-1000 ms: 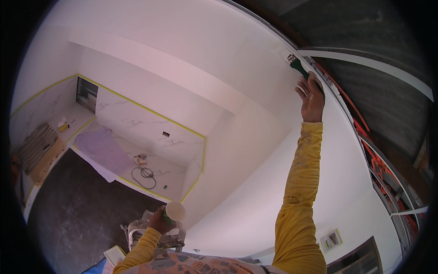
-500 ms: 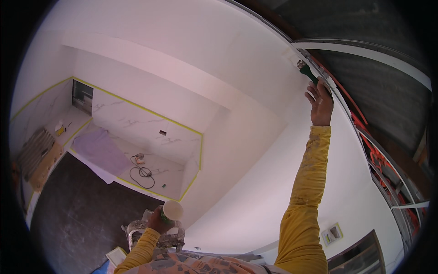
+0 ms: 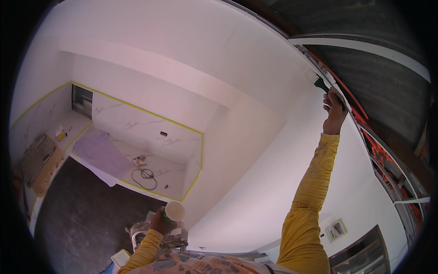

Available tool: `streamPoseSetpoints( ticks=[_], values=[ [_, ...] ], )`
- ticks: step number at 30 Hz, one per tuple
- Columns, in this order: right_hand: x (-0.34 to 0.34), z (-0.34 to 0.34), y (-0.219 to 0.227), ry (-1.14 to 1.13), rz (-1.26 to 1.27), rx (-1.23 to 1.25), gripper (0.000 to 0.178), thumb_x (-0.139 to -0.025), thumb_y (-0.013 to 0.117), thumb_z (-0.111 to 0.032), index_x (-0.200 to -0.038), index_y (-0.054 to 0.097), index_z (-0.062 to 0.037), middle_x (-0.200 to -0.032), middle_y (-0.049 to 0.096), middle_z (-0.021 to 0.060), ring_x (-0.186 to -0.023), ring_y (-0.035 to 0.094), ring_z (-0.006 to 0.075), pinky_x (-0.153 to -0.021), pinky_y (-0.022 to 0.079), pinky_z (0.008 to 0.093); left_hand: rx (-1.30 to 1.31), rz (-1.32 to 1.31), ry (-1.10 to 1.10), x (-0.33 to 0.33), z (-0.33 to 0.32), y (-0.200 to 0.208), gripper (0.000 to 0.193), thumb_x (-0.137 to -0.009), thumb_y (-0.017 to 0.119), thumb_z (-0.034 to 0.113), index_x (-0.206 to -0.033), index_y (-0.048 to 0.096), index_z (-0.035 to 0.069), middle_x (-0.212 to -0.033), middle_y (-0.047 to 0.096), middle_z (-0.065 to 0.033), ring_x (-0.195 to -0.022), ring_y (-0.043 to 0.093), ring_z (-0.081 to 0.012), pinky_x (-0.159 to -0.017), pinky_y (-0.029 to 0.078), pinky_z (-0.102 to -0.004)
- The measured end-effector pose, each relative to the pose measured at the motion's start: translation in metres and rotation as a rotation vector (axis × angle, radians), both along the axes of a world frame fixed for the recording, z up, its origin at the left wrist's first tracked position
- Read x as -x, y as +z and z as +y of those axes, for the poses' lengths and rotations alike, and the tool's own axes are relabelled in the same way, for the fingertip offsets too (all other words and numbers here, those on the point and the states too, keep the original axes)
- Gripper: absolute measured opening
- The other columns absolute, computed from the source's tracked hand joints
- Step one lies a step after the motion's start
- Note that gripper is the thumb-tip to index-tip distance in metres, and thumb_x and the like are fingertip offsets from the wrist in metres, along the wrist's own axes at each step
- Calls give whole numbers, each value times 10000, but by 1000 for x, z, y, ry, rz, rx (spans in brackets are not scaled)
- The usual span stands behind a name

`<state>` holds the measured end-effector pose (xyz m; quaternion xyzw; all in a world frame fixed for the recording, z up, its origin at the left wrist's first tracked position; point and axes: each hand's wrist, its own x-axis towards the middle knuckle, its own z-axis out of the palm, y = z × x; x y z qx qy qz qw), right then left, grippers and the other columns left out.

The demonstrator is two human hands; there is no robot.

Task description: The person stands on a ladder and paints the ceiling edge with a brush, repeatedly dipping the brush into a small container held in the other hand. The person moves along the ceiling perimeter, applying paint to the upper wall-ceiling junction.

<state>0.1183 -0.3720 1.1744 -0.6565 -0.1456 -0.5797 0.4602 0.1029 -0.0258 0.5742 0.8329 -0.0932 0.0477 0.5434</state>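
My right hand (image 3: 336,111) is raised high at the right, its fingers closed round the green handle of a paintbrush (image 3: 322,85). The brush's bristle end meets the white wall (image 3: 292,86) just below its top edge, beside the ceiling framing. Low in the view, near my body, my left hand (image 3: 159,222) grips a cup (image 3: 175,212) with a pale opening and a green side. What the cup contains cannot be made out. Both arms wear yellow sleeves marked with stains.
Metal ceiling framing (image 3: 360,48) and red piping (image 3: 378,153) run along the wall top. Below my left hand stands a paint-spattered metal stand (image 3: 137,233). Farther left, a marble-look counter edged with yellow tape carries a lilac sheet (image 3: 102,153) and a coiled black cable (image 3: 144,178).
The brush and my right hand have moved right and slightly down along the wall's top edge. My left hand still holds the cup in nearly the same place.
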Motion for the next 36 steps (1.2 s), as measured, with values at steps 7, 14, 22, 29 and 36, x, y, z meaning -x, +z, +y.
streamPoseSetpoints(
  ticks=[7, 14, 22, 29, 36],
  values=[
    [-52, 102, -26, 489, -13, 182, 244, -943, 694, -233, -1105, 688, -51, -916, 719, 57, -808, 638, 129, -759, 468, 275, 2, -91, 13, 0, -7, -5, 749, -650, 857, 326, -1247, 483, 74, -1175, 667, -155, -1073, 669, -355, -907, 557, -442],
    [-14, 42, -22, 162, -39, -150, 248, -933, 694, -262, -1101, 667, -81, -893, 694, 37, -715, 637, 110, -625, 477, 239, -82, -1, 46, 0, -11, -2, 891, -599, 898, 332, -1318, 430, 89, -1213, 659, -152, -1121, 660, -338, -936, 554, -437],
    [-51, 99, -59, -524, -71, 72, 291, -975, 631, -341, -1152, 599, -113, -967, 663, 168, -828, 683, 359, -703, 536, 457, 7, -59, -4, 1, -16, -3, 796, -668, 863, 321, -1315, 475, 64, -1187, 653, -126, -1124, 643, -273, -970, 519, -395],
    [-75, 191, -20, -526, 62, 280, 343, -973, 607, -393, -1096, 576, -74, -991, 630, 207, -809, 701, 384, -672, 566, 454, -17, -147, 9, -20, -19, -50, 853, -636, 896, 311, -1312, 437, 68, -1198, 651, -123, -1107, 654, -269, -935, 536, -400],
    [-77, 169, -20, 746, -123, -31, 163, -962, 674, -230, -991, 647, -72, -744, 596, 21, -584, 536, 86, -526, 459, 245, 75, -119, 10, -17, -18, -52, 848, -611, 918, 290, -1280, 448, 63, -1186, 650, -135, -1079, 661, -265, -918, 543, -410]
  ],
)
